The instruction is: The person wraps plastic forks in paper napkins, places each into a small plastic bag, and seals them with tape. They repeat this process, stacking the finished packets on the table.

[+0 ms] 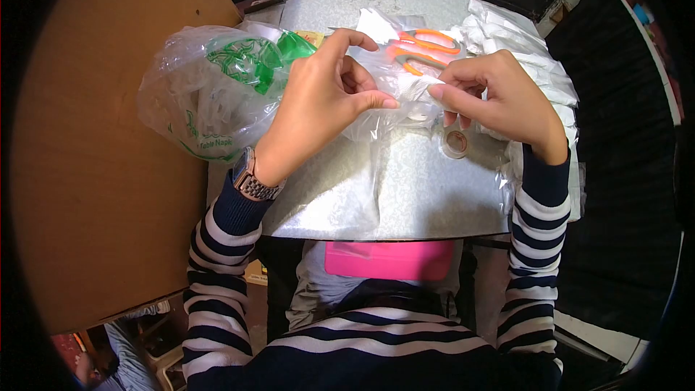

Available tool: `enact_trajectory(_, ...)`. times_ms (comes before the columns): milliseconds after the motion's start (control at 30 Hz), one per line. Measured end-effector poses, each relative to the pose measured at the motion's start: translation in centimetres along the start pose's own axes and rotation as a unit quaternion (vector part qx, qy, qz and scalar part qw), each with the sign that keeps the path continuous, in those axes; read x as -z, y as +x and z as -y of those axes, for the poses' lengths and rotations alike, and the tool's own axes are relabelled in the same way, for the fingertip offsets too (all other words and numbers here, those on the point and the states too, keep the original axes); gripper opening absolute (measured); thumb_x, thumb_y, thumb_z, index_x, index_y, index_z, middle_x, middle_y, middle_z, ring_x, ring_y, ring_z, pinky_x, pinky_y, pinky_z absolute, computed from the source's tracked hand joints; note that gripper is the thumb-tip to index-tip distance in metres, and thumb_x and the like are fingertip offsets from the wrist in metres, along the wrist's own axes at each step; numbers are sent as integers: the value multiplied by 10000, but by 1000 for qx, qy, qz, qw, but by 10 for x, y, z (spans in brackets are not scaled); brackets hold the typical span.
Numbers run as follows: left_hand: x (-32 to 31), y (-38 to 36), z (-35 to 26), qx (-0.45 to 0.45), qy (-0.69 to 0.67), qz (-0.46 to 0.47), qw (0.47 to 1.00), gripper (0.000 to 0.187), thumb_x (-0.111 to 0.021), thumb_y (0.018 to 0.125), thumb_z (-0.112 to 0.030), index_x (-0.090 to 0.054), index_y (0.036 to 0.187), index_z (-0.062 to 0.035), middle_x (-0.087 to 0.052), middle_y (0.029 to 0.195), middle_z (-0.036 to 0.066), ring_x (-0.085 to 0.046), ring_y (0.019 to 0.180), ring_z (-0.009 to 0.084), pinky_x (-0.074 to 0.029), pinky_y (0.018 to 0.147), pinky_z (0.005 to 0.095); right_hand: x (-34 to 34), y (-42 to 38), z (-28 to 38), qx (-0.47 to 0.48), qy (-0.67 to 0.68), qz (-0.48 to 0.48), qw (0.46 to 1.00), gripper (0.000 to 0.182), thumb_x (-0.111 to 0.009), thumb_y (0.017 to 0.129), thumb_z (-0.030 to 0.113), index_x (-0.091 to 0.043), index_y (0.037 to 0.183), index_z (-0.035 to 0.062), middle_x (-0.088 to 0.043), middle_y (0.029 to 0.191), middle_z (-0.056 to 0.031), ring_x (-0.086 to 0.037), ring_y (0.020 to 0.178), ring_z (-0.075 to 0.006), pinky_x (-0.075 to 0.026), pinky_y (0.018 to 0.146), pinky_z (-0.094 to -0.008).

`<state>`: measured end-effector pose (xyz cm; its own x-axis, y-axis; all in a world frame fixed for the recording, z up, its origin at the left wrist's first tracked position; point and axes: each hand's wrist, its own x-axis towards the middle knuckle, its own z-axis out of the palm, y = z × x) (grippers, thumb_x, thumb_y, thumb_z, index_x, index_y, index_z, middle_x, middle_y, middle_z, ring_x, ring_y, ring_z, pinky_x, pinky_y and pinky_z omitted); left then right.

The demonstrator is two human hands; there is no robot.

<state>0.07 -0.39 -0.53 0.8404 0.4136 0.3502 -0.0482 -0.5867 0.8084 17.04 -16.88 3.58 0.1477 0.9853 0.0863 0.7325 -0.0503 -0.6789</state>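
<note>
Seen nearest is a pink thing (389,259) over the lap, partly cut off by the table (441,188). Clear plastic (371,130) is spread across the middle, and a tape roll (455,145) is parked just below the right hand (496,94). The napkin bag (210,94) is partly blocked by the left hand (326,87); scissors (427,45) are left beyond a white wad (414,89). Hands are held apart over the plastic, left index arched away from the thumb, right thumb pointed at the wad. Whether anything's pinched can't be told.
</note>
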Motion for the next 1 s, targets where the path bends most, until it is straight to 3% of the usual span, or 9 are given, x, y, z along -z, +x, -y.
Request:
enact_trajectory(467,-2,-2,-1,15,-18,19,1000,422,-843,715,-127,-578,1013,11,-666,657,85,-634,593,103,-512,569,238,-10,4,-4,22,-6,-12,1000,315,-613,934,213,-611,704,-1,-633,602,-42,-583,508,-70,-443,495,-208)
enact_trajectory(567,-2,-1,2,24,-15,31,999,362,-820,755,-114,-590,1010,-1,-673,688,34,-592,626,40,-468,567,193,-13,6,-1,6,1,-33,999,286,-616,893,229,-662,717,8,-645,583,-59,-561,475,-123,-432,493,-261)
enact_trajectory(867,-2,-1,0,22,-15,25,999,329,-783,790,-73,-614,1059,10,-684,731,30,-595,681,37,-478,604,190,-17,8,-4,33,-45,-50,997,283,-596,908,240,-672,753,15,-638,592,-69,-584,503,-168,-459,536,-284)
enact_trajectory(1000,-1,-1,2,34,-30,42,998,348,-757,813,-48,-603,1120,10,-683,777,22,-589,732,35,-473,634,185,-19,10,-7,57,-46,-54,996,261,-605,934,212,-668,815,-11,-632,601,-45,-570,501,-81,-417,488,-227)
